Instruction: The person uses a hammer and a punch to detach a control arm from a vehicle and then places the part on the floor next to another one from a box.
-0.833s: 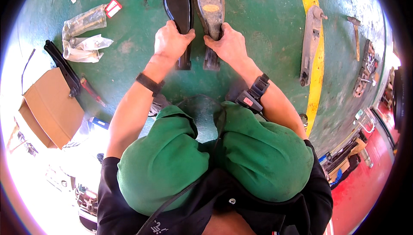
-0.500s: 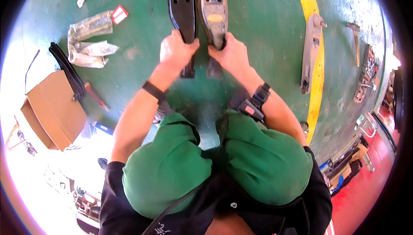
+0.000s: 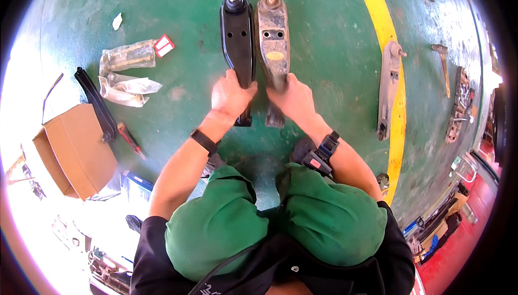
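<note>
Two car control arms lie side by side in front of me, long axes pointing away. On the left is a clean, glossy black control arm (image 3: 236, 44), its ball joint at the far end. Beside it sits a worn, dirty grey-brown control arm (image 3: 274, 46) with a yellowish oval patch and two holes. My left hand (image 3: 231, 96) is wrapped round the near part of the black one. Round the same part of the worn one my right hand (image 3: 294, 99) is closed. Both near ends stick out below my hands; my fingers' undersides are hidden.
Clear plastic bags (image 3: 127, 73) with a red-and-white tag lie left, near a cardboard box (image 3: 81, 149), another black arm (image 3: 97, 106) and a red-handled tool (image 3: 129, 139). Rightward, another worn arm (image 3: 387, 90) lies by the yellow floor line (image 3: 372, 3), with a hammer (image 3: 443, 68) and a tool tray (image 3: 459, 106) beyond.
The whole scene has shifted lower in view, so the far ends of both control arms now show. My hands keep their hold on the two arms.
</note>
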`<move>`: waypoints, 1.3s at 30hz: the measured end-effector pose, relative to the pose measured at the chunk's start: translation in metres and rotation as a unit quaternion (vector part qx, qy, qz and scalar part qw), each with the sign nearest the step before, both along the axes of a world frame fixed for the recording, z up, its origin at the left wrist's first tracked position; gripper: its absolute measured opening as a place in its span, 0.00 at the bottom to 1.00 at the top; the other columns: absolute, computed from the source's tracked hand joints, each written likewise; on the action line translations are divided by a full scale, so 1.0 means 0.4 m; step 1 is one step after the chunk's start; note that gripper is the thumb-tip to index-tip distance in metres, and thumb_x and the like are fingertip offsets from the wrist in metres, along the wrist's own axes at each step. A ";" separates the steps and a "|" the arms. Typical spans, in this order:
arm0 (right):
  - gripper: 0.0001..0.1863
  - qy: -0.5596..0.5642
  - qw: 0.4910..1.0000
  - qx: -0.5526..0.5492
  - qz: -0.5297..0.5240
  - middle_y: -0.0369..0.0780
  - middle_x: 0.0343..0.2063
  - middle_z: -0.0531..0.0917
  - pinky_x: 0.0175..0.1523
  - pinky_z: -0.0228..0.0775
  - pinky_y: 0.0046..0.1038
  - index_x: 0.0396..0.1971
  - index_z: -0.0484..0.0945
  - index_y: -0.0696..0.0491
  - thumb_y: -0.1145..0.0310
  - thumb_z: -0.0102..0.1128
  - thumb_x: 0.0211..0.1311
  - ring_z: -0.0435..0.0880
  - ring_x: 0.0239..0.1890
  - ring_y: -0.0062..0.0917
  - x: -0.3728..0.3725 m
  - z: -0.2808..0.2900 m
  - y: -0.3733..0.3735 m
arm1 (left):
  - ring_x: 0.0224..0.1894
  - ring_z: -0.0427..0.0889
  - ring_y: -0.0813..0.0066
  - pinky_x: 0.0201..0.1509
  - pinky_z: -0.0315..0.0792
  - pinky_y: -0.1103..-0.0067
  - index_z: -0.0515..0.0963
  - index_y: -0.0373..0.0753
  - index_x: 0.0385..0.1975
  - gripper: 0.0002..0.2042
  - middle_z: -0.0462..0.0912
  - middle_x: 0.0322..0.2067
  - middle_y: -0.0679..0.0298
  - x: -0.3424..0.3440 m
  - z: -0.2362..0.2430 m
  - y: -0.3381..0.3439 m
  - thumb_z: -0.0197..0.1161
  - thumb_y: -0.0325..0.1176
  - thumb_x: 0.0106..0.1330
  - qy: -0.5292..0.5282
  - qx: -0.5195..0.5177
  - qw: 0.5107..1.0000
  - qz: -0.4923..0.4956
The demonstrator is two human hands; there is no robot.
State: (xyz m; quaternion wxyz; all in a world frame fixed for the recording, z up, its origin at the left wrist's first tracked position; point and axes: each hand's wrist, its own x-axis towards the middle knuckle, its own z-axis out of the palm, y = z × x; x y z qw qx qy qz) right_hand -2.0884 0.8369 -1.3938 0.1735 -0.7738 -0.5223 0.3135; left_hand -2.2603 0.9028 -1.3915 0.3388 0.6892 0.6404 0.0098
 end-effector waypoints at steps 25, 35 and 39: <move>0.23 -0.010 0.982 0.153 0.106 0.44 0.52 0.79 0.60 0.67 0.37 0.52 0.75 0.53 0.59 0.65 0.59 0.75 0.56 0.42 0.143 0.007 0.456 | 0.52 0.69 0.43 0.50 0.75 0.62 0.52 0.20 0.56 0.43 0.64 0.47 0.42 0.059 -0.032 0.064 0.69 0.44 0.52 0.023 0.132 0.991 0.017; 0.16 -0.014 0.983 0.175 0.051 0.42 0.42 0.84 0.51 0.72 0.38 0.46 0.79 0.52 0.64 0.62 0.60 0.80 0.47 0.44 0.122 -0.008 0.460 | 0.52 0.67 0.42 0.49 0.75 0.61 0.50 0.19 0.57 0.44 0.63 0.48 0.42 0.060 -0.037 0.076 0.69 0.42 0.51 0.021 0.132 0.991 0.014; 0.19 0.009 0.985 0.171 0.023 0.46 0.41 0.84 0.51 0.72 0.38 0.48 0.78 0.54 0.62 0.65 0.58 0.81 0.46 0.44 0.120 -0.006 0.455 | 0.52 0.67 0.43 0.48 0.75 0.61 0.51 0.19 0.57 0.44 0.63 0.47 0.43 0.059 -0.049 0.074 0.69 0.42 0.51 0.031 0.135 0.990 0.017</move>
